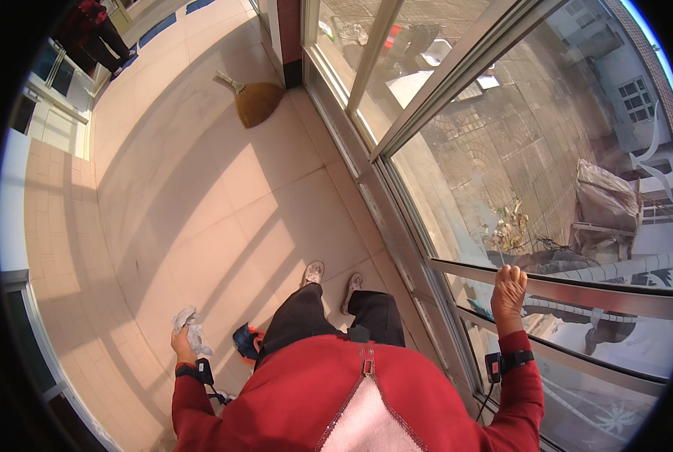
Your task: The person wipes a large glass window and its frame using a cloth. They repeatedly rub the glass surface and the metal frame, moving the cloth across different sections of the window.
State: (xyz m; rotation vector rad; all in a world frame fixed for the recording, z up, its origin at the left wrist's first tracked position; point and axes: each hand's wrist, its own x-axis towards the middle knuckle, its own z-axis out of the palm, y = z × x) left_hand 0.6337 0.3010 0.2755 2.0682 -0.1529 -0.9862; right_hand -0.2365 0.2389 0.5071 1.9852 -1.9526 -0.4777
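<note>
My left hand (182, 343), at the lower left, is closed on a crumpled whitish cloth (194, 330) that hangs out past my fingers. On the right, my right hand (508, 294) rests with curled fingers at the metal frame rail (591, 294) of a large glass window (500, 164). Whether its fingers grip the rail or only touch it cannot be told. White decorative patterns mark the glass. Both wrists carry black straps with small boxes.
A straw broom (260, 103) lies on the tiled floor (218, 226) ahead. A dark blue and orange item (248, 342) lies by my leg. Another person (102, 34) stands at the upper left. Through the glass show a paved yard and a plastic-covered object (606, 195).
</note>
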